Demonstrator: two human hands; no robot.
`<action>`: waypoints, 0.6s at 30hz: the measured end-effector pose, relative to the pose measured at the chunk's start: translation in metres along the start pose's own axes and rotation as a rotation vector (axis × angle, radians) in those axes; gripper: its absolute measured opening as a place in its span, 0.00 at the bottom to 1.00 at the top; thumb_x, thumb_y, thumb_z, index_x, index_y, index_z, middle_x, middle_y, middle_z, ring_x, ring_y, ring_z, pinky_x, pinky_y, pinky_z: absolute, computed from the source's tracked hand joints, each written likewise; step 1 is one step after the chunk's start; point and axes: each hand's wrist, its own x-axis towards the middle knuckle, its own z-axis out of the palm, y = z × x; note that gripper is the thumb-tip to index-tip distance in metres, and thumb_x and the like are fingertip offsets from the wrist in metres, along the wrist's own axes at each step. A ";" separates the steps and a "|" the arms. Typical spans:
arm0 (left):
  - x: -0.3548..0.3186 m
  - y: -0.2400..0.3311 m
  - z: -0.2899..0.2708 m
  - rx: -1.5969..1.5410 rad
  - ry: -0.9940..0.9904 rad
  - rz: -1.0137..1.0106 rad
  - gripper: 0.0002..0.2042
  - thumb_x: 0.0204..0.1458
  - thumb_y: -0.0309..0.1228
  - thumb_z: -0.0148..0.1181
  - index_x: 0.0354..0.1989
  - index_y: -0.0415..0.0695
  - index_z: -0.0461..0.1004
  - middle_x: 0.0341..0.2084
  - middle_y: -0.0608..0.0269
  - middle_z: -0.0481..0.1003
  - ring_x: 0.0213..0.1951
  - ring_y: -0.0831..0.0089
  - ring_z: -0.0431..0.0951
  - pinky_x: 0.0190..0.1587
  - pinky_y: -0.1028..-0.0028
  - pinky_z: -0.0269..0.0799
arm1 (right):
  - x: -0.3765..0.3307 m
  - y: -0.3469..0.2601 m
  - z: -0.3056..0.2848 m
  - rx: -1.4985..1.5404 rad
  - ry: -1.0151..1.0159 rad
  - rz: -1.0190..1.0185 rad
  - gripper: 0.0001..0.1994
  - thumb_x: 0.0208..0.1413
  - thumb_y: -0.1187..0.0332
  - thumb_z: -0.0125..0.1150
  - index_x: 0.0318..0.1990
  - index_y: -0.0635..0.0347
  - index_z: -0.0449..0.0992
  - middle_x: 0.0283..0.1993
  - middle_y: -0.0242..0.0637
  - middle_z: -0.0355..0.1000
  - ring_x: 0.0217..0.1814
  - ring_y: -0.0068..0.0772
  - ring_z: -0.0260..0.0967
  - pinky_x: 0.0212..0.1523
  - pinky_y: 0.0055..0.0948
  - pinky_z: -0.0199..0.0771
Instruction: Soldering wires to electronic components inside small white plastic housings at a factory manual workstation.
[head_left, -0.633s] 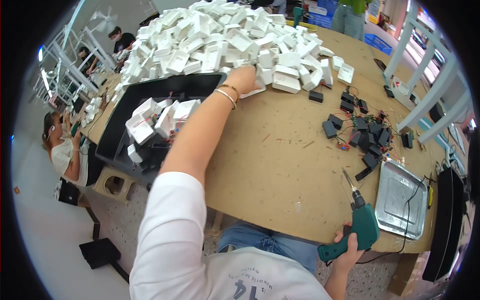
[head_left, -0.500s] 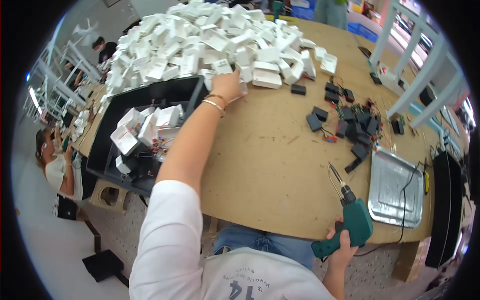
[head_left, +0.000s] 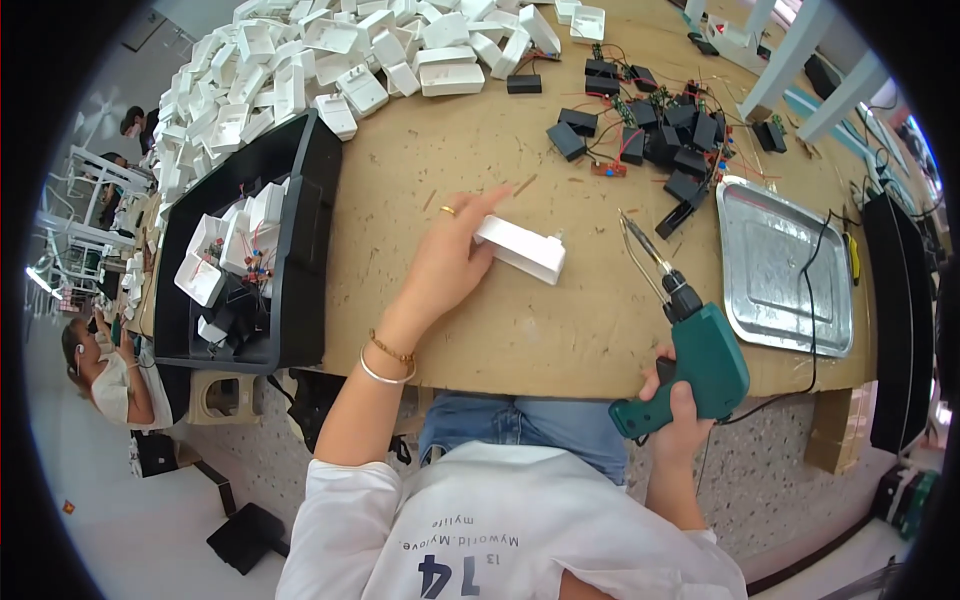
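Note:
Over the middle of the table, my left hand (head_left: pixel 448 262) is closed on the left end of a white plastic case (head_left: pixel 525 250). The case is held tilted, with small prongs showing at its far right end. At the table's front edge, my right hand (head_left: pixel 684 425) grips the handle of a green soldering gun (head_left: pixel 712 360). Its metal tip and a thin curved tube point up and away, to the left of a silver metal tray (head_left: pixel 790 275). Beyond the tip lies a heap of black battery boxes with wires and small circuit boards (head_left: pixel 670 135).
A big pile of white plastic cases (head_left: pixel 300 60) covers the far left of the table. A black bin (head_left: pixel 300 230) at left holds several white cases and wired parts. A black cable (head_left: pixel 812 290) crosses the tray. Another person (head_left: pixel 105 370) sits at far left.
My left hand has drawn back from the pile toward me and now holds a white case. The view has shifted. My right hand keeps its grip on the soldering gun.

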 end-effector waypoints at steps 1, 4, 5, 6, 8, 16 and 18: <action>-0.007 0.001 0.001 0.201 0.013 0.163 0.19 0.46 0.19 0.52 0.49 0.42 0.69 0.41 0.50 0.69 0.36 0.56 0.74 0.41 0.65 0.72 | 0.000 0.000 0.000 0.001 0.000 0.007 0.24 0.53 0.60 0.56 0.50 0.72 0.65 0.42 0.46 0.68 0.27 0.26 0.67 0.31 0.27 0.69; -0.015 0.016 0.008 0.303 -0.054 0.104 0.17 0.44 0.18 0.49 0.45 0.42 0.70 0.39 0.48 0.69 0.36 0.49 0.72 0.40 0.60 0.71 | -0.002 0.000 0.000 -0.018 -0.016 0.025 0.23 0.53 0.61 0.56 0.50 0.72 0.65 0.43 0.46 0.68 0.27 0.26 0.67 0.30 0.25 0.69; -0.018 0.022 0.014 0.344 0.005 0.053 0.11 0.44 0.20 0.49 0.38 0.38 0.69 0.33 0.48 0.70 0.35 0.49 0.72 0.37 0.58 0.70 | -0.002 0.001 -0.001 -0.026 -0.030 0.016 0.23 0.53 0.61 0.56 0.51 0.72 0.65 0.43 0.47 0.68 0.28 0.26 0.67 0.30 0.25 0.69; -0.021 0.026 0.018 0.343 0.004 0.056 0.11 0.44 0.20 0.49 0.38 0.38 0.69 0.33 0.48 0.70 0.35 0.49 0.72 0.37 0.58 0.70 | -0.002 0.001 -0.001 -0.035 -0.044 0.006 0.24 0.53 0.61 0.56 0.51 0.72 0.65 0.43 0.47 0.68 0.28 0.26 0.67 0.31 0.24 0.69; -0.029 0.032 0.024 0.510 0.108 0.048 0.07 0.44 0.21 0.51 0.33 0.37 0.68 0.28 0.48 0.69 0.31 0.49 0.72 0.33 0.58 0.71 | -0.005 0.001 0.000 -0.022 -0.027 0.004 0.24 0.53 0.61 0.56 0.51 0.73 0.65 0.43 0.47 0.68 0.28 0.26 0.67 0.31 0.25 0.69; -0.033 0.030 0.016 0.585 0.119 0.017 0.05 0.44 0.25 0.52 0.29 0.36 0.66 0.26 0.48 0.68 0.26 0.50 0.72 0.27 0.59 0.71 | -0.003 0.001 0.002 -0.009 -0.015 -0.028 0.25 0.53 0.60 0.57 0.51 0.73 0.66 0.42 0.47 0.69 0.28 0.26 0.68 0.34 0.27 0.70; -0.033 0.031 0.010 0.597 0.127 -0.021 0.06 0.45 0.26 0.52 0.29 0.36 0.67 0.25 0.48 0.68 0.27 0.51 0.73 0.28 0.59 0.71 | -0.003 0.002 0.000 -0.031 -0.028 -0.014 0.25 0.53 0.60 0.57 0.51 0.73 0.66 0.42 0.48 0.69 0.28 0.27 0.68 0.35 0.28 0.70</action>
